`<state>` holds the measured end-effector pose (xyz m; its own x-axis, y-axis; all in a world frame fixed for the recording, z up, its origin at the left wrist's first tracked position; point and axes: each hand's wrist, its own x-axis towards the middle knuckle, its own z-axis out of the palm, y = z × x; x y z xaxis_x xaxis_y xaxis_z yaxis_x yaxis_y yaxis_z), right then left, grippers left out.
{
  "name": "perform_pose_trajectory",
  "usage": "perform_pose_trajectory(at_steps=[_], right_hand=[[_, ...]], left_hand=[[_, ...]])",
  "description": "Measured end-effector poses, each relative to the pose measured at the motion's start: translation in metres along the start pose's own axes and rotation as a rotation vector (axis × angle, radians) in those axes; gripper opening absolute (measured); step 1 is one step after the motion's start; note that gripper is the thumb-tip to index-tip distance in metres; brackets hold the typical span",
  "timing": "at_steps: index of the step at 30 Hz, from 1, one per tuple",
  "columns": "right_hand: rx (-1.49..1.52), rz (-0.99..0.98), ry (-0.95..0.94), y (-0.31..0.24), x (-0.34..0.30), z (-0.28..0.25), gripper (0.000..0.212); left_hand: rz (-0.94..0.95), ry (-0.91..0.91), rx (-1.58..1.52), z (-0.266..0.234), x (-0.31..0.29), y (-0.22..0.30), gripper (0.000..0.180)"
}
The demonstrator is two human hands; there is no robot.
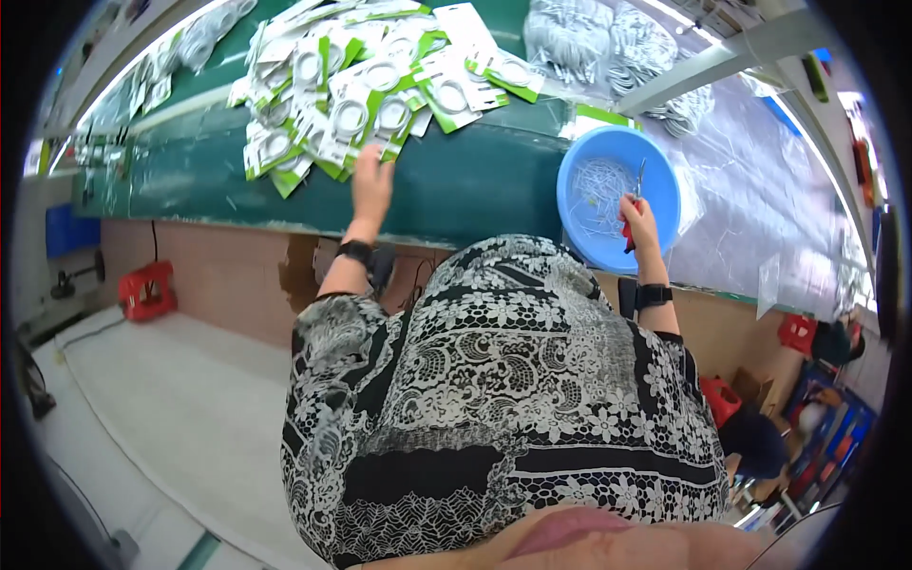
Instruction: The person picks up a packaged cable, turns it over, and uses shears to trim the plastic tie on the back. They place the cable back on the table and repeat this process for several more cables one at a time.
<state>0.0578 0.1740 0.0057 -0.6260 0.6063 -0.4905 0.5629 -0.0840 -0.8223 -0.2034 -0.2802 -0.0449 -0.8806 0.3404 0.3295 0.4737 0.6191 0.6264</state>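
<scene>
My left hand point(372, 190) reaches over the green bench with its fingers stretched out. Its fingertips are at the near edge of a heap of white-and-green packages point(350, 116), each showing a coiled white cable; whether they touch one is hard to tell. My right hand point(642, 223) is closed round a pair of red-handled scissors point(628, 234), their metal blades pointing away from me. Under that hand stands a round light-blue basin point(573, 223), with many thin white strips point(600, 190) scattered on its bottom.
Bundles of grey-white cables point(570, 43) in clear wrapping lie at the far right of the green bench point(465, 190). A pale metal post point(722, 66) slants above them. Another person point(755, 442) is at the lower right. A red stool point(147, 291) stands on the left floor.
</scene>
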Motion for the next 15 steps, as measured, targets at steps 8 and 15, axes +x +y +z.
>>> perform_pose_trajectory(at_steps=[8,15], right_hand=[[-0.015,0.03,0.11,0.023,-0.063,-0.022,0.039],[0.148,0.137,0.228,0.033,-0.112,-0.035,0.038]], left_hand=[[0.277,-0.248,0.199,0.191,0.186,0.084,0.064],[0.199,-0.718,0.648,0.237,0.282,0.088,0.07]])
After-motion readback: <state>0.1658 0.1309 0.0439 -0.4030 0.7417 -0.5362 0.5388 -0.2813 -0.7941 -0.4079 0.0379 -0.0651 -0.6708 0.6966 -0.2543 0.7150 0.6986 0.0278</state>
